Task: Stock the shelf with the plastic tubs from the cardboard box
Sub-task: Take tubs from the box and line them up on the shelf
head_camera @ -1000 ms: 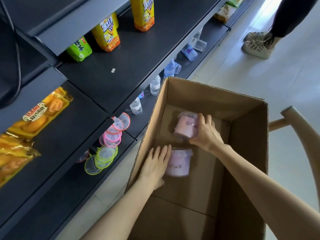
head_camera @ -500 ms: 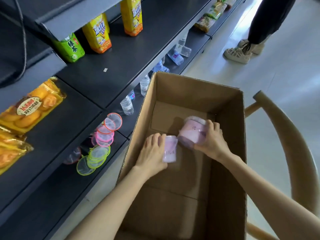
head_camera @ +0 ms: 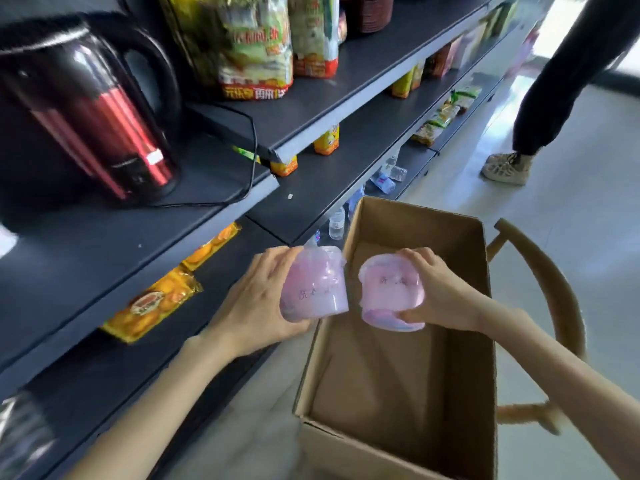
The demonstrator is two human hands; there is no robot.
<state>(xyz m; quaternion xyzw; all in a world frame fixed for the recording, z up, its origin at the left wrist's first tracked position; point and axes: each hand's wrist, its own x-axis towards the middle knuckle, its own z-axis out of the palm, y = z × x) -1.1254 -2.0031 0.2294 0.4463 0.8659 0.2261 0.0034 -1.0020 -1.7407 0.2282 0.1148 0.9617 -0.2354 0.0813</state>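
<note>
My left hand [head_camera: 254,303] grips a pink plastic tub [head_camera: 317,285] lifted above the left wall of the cardboard box [head_camera: 481,358], close to the dark shelf [head_camera: 104,251]. My right hand [head_camera: 438,292] holds a second pink tub [head_camera: 389,292] over the box's open top. Both tubs are tilted and bear handwritten labels. No other tub shows on the box's bare floor.
A red and black kettle [head_camera: 93,109] with its cord stands on the shelf at upper left. Yellow snack packs [head_camera: 152,303] lie on the shelf below, with snack bags, juice cartons and bottles farther along. A wooden chair [head_camera: 547,289] is behind the box. Another person's leg [head_camera: 540,109] stands at upper right.
Both hands have risen out of the box, each carrying its tub. The left tub has swung toward the shelf. My view has tilted up, bringing the kettle shelf into sight.
</note>
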